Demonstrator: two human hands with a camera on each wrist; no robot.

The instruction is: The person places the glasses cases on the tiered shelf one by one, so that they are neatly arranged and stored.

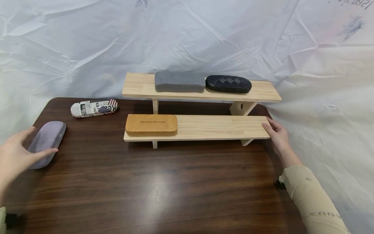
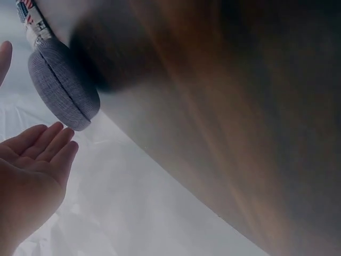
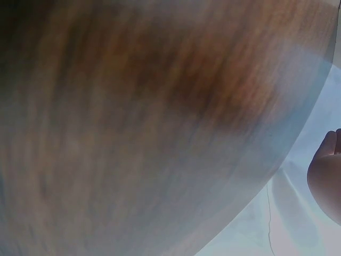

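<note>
On the left of the head view, my left hand (image 1: 18, 157) spreads thumb and fingers around the near end of a lavender fabric glasses case (image 1: 48, 138). In the left wrist view, the fingers are extended close to the grey-purple case (image 2: 63, 85); whether they touch it I cannot tell. My right hand (image 1: 277, 135) holds the right end of the lower board of a two-tier wooden shelf (image 1: 216, 126), thumb on top, the other fingers partly hidden by the edge. A tan glasses case (image 1: 151, 125) printed "REFUELING FOR CHINA" lies at that board's left end.
The upper board (image 1: 140, 85) carries a grey glasses case (image 1: 179, 81) and a black patterned glasses case (image 1: 228, 84). A newspaper-print glasses case (image 1: 94, 108) lies on the dark wooden table (image 1: 157, 185), left of the shelf. White sheeting (image 1: 117, 39) hangs behind.
</note>
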